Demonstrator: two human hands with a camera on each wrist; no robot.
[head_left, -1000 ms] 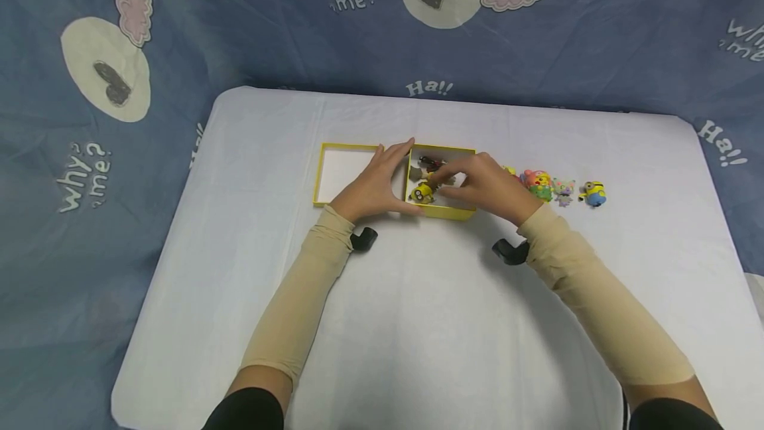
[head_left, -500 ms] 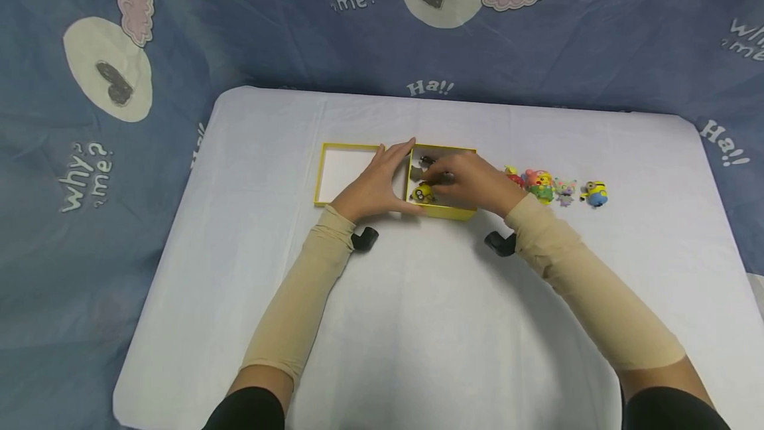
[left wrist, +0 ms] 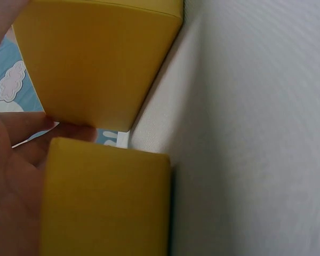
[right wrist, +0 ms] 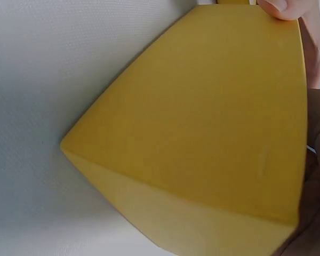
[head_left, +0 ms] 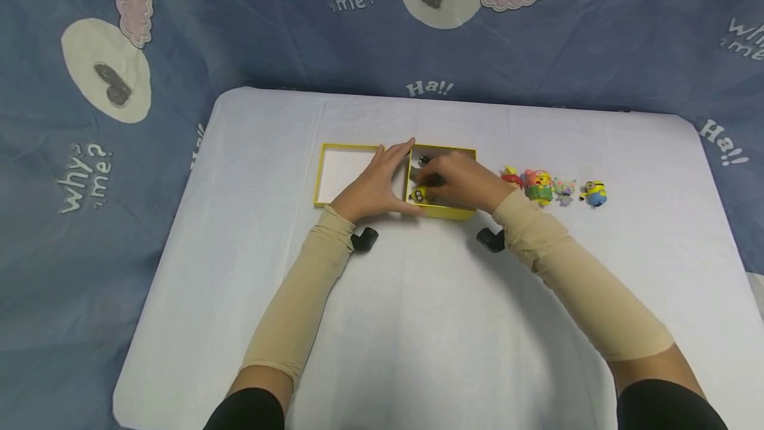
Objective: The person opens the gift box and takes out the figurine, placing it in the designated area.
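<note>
In the head view an uncovered yellow box (head_left: 445, 213) with a pale inside holds small toys. My left hand (head_left: 376, 184) spans its left end, thumb at the front rim and fingertips at the back corner, holding it between them. My right hand (head_left: 462, 181) reaches into the box with fingers bent down. A dark thing sits under these fingers; whether they pinch it is hidden. Close to the fingertips lies a yellow goggled figurine (head_left: 419, 194), and a small dark toy (head_left: 424, 160) is behind it. The right wrist view shows the box's front wall (right wrist: 202, 106), hiding those fingertips.
A shallow yellow-edged tray, perhaps the box's lid (head_left: 343, 174), lies left of the box. Right of it stand a red-and-yellow toy (head_left: 511, 176), a pink-and-green figurine (head_left: 539, 186), a grey-pink figurine (head_left: 564, 191) and a blue-and-yellow minion (head_left: 594, 193) on the white table (head_left: 418, 324).
My right hand has moved left and lower into the box, uncovering the red-and-yellow toy on the table. The goggled figurine has shifted slightly left. My left hand has stayed in place.
</note>
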